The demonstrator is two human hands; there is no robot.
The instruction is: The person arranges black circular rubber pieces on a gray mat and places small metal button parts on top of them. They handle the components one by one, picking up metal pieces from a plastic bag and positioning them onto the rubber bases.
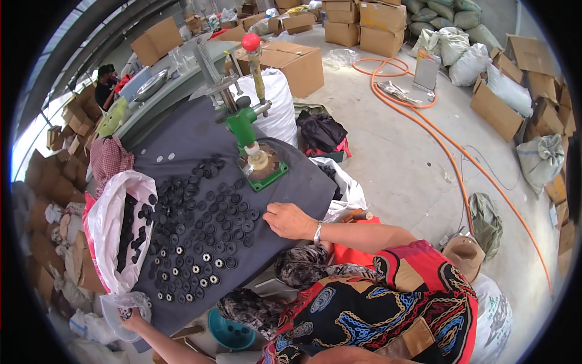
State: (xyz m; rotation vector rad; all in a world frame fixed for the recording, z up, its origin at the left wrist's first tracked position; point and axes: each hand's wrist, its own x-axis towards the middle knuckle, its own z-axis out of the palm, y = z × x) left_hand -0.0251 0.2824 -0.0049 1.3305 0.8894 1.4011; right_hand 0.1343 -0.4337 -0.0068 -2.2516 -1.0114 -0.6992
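Observation:
My left hand dips into a clear plastic tub of small metallic pieces at the table's near left corner. Its fingers are bent together among the pieces, and whatever they pinch is too small to make out. My right hand rests on the dark cloth with its fingers curled in; anything inside is hidden. Between my hands spread many round black plastic discs, several near ones with pale metal centres. Beyond my right hand stands a green hand press with a red-knobbed lever.
An open white bag of black parts lies along the left edge. Below the table sits a teal basin. An orange hose crosses the floor at right. Cardboard boxes and sacks stand behind; another person is far left.

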